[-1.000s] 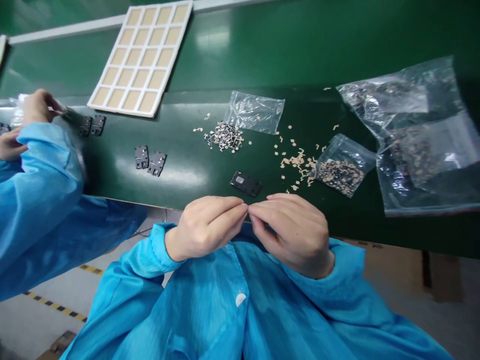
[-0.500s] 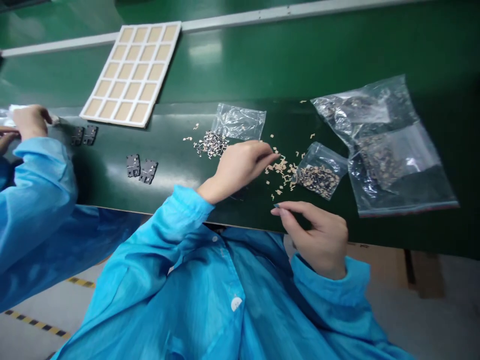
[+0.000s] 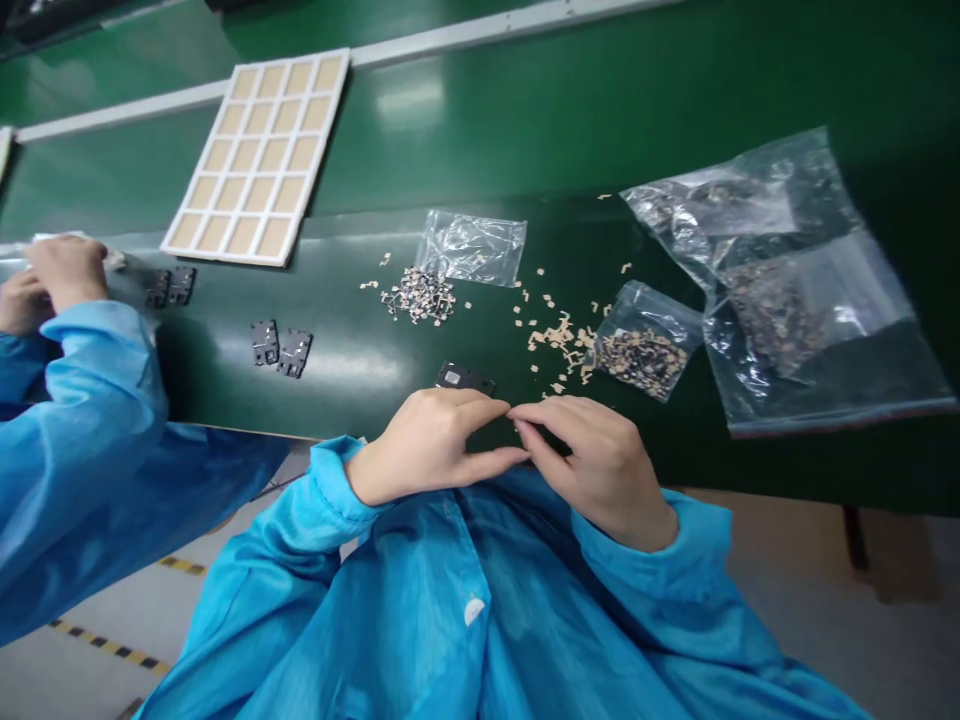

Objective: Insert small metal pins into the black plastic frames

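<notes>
My left hand [image 3: 431, 445] and my right hand [image 3: 592, 460] meet fingertip to fingertip at the near edge of the green belt [image 3: 480, 150]. Both pinch something too small to make out between them. Just beyond my left fingers lies a small black flat part [image 3: 465, 378]. Further out are scattered tan bits [image 3: 559, 335] and a little heap of grey-and-tan pieces [image 3: 420, 295].
A white grid tray [image 3: 259, 155] lies at the back left. Clear bags [image 3: 472, 245] [image 3: 645, 350] [image 3: 787, 270] sit mid and right. Two pairs of black parts [image 3: 281, 348] [image 3: 169, 286] lie left. A co-worker's hands [image 3: 52, 280] in blue sleeves work at the far left.
My left hand has come back from the scattered tan bits to the belt's near edge and now meets my right hand again. The black flat part shows once more.
</notes>
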The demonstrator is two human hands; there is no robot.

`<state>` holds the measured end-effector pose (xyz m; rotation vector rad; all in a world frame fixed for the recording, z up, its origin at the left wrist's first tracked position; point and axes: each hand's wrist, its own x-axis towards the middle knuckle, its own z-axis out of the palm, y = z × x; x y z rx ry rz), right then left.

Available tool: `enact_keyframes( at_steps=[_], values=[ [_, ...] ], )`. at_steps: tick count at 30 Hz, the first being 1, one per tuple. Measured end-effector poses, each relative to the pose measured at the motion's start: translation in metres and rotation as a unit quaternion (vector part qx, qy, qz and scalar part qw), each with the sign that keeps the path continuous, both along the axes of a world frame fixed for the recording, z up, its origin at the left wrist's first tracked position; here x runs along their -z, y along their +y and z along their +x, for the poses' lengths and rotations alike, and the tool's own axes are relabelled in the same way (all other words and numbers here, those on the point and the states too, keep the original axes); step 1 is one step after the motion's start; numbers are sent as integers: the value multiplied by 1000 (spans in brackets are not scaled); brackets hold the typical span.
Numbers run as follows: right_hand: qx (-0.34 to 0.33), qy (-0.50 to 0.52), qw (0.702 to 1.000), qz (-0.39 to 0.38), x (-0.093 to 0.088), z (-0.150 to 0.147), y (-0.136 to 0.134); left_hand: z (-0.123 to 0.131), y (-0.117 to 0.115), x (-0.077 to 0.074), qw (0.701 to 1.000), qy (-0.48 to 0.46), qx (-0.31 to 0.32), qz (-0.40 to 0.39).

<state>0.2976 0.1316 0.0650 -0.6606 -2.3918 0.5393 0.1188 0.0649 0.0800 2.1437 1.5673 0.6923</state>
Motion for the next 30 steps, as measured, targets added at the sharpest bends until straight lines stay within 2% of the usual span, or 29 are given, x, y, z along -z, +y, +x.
enact_keyframes(
  at_steps=[3,8,12,15,22,27,30],
  values=[
    [-21,-8,1000,21,-2,-5,0,-4,-4,3,1000,-9,-10,-6],
    [-71,4,996,-56,-7,-10,-2,-12,-13,3,999,-35,0,-18],
    [-50,1,998,-38,-6,-16,-7,-16,-22,0,995,-82,-42,-37],
    [-55,-10,998,-25,-7,-21,-9,-19,-27,0,993,-93,-66,-22],
    [-67,-29,997,-22,-12,-30,-13,-24,-36,5,995,-53,-86,16],
    [-66,-12,997,-33,-11,-35,-16,-17,-41,7,990,35,-97,96],
    [-65,-5,997,-37,-10,-36,-17,-15,-41,7,987,44,-98,120]
  ],
)
